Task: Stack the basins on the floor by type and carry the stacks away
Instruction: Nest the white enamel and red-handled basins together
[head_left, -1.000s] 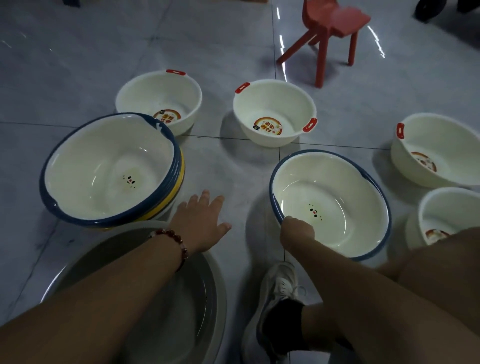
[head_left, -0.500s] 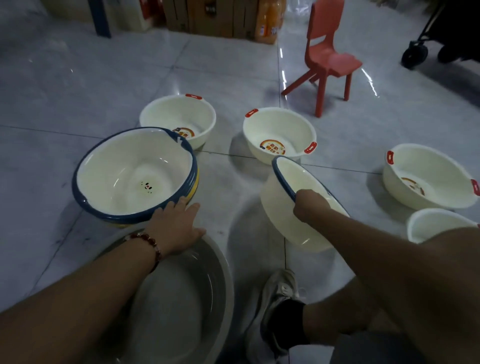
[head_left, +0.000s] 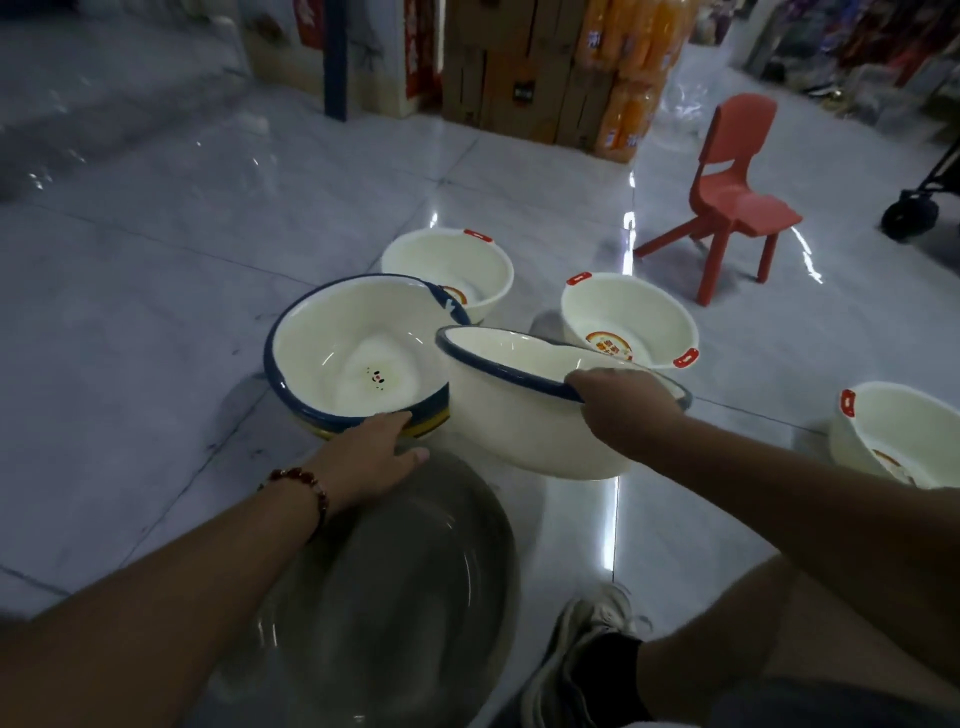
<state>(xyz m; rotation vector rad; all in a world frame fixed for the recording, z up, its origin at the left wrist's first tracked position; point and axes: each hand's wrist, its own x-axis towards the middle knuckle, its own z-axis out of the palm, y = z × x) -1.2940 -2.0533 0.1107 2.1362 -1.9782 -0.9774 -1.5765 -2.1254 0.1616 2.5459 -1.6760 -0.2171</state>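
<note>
My right hand (head_left: 626, 410) grips the near rim of a cream basin with a blue rim (head_left: 519, 415), which hangs tilted just above the floor. To its left stands a stack of blue-rimmed basins (head_left: 358, 358) with a yellow-rimmed one at the bottom. My left hand (head_left: 371, 449) rests against the stack's near rim, fingers curled on it. A large grey basin (head_left: 410, 587) lies under my left forearm. Three cream basins with red handles sit behind and to the right: one (head_left: 452, 262), a second (head_left: 631, 322), a third (head_left: 898, 431).
A red child's chair (head_left: 727, 192) stands at the back right. Stacked cartons and orange bottle packs (head_left: 566, 67) line the back, with a blue post (head_left: 335, 57) beside them. A black wheel (head_left: 909, 215) shows at the right edge. My shoe (head_left: 576, 654) is near the bottom.
My right hand has lifted the blue-rimmed basin off the floor and carried it left toward the stack. My left hand moved onto the stack's rim. The view has tilted up.
</note>
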